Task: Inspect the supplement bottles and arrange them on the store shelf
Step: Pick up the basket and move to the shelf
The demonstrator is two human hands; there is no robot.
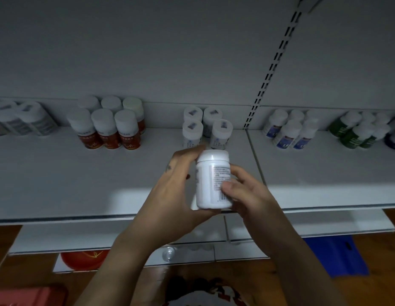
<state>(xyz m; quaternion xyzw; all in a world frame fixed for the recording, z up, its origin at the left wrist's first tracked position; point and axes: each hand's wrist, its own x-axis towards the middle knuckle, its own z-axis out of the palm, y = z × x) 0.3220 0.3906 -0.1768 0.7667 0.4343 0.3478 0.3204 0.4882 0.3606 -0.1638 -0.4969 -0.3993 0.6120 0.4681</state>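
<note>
Half done, judging by grouped bottles (pixel 108 127) along the shelf (pixel 81 184) back. Gripping one white bottle (pixel 210 180) between left hand (pixel 174 191) and right hand (pixel 247 195) above the shelf front, reading its label; placing it yet to come.

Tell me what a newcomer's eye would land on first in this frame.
The white bottle at centre, held upright over the shelf by the left hand and right hand, its printed label and barcode facing the camera. Behind it, clusters of bottles stand along the shelf's back: orange-labelled bottles to the left, green bottles at far right.
</note>
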